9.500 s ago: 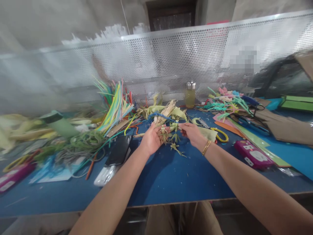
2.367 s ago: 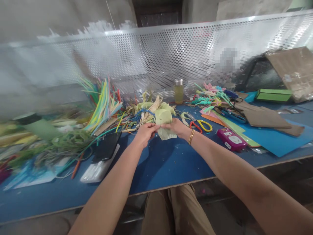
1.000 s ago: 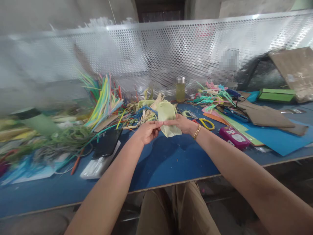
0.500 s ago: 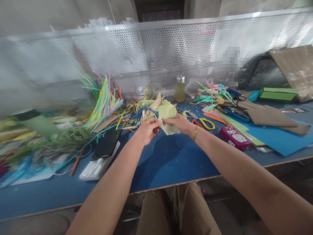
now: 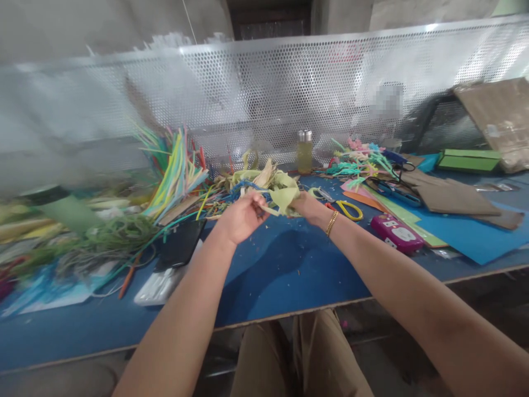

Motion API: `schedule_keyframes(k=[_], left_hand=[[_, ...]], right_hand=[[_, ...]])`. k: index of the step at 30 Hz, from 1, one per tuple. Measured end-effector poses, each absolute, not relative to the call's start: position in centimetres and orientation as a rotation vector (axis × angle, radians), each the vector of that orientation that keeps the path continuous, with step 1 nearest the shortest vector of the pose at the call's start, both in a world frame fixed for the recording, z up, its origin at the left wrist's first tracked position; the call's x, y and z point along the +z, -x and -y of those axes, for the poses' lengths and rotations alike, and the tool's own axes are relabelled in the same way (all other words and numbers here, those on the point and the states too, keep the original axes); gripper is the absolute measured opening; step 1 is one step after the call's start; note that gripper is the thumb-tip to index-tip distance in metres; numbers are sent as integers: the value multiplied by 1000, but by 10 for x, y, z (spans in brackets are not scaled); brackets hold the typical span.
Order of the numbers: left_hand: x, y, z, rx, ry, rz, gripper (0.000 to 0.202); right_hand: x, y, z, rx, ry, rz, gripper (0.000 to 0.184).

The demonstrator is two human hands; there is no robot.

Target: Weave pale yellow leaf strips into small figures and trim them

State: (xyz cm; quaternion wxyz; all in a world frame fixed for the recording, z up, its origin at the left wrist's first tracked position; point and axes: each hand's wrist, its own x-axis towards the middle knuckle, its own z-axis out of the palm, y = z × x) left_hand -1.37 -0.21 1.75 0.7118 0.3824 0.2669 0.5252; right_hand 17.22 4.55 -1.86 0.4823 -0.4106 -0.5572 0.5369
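Observation:
Between my hands, above the blue table [image 5: 264,286], is a pale green corn husk [image 5: 284,197]. My left hand [image 5: 243,215] is closed, pinching a narrow strip at the husk's left side. From the right, my right hand [image 5: 308,207] grips the husk's body; its fingers are mostly hidden behind it. Just beyond lies a pile of dried husks [image 5: 266,175] with blue strands [image 5: 247,186] among them. Scissors with yellow handles [image 5: 350,210] rest to the right of my right hand.
To the left are a black phone [image 5: 178,245], a bundle of coloured pipe cleaners [image 5: 176,173] and tangled green twine [image 5: 128,234]. A glass bottle [image 5: 305,151] stands at the back. On the right are a purple box [image 5: 397,232], cardboard [image 5: 450,196] and blue paper [image 5: 471,237].
My left hand has moved slightly left, away from my right, drawing a narrow strip out from the husk. The broad husk piece has turned and folded in my right hand.

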Motion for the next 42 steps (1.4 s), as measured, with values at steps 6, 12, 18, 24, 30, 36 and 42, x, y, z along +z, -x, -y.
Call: schedule_keyframes(k=[6, 12, 18, 24, 30, 36, 42], left_hand=[[56, 71, 12, 1630, -513, -17, 32], [43, 69, -1, 1773, -408, -387, 25], [9, 1, 0, 1299, -716, -774, 7], [-8, -3, -7, 1282, -767, -810, 10], [-14, -6, -4, 1170, -933, -830, 27], [-22, -3, -7, 1185, -1017, -993, 30], [-22, -5, -7, 1209, -1021, -980, 27]], right_hand=[[-22, -188, -63, 1348, 1209, 1152, 9], [-17, -180, -56, 1521, 1063, 1088, 7], [-13, -173, -40, 1582, 810, 1313, 20], [-12, -168, -34, 1510, 812, 1363, 31], [-14, -166, -32, 1498, 837, 1357, 37], [-16, -168, -35, 1527, 807, 1406, 37], [-12, -169, -34, 1529, 818, 1396, 37]])
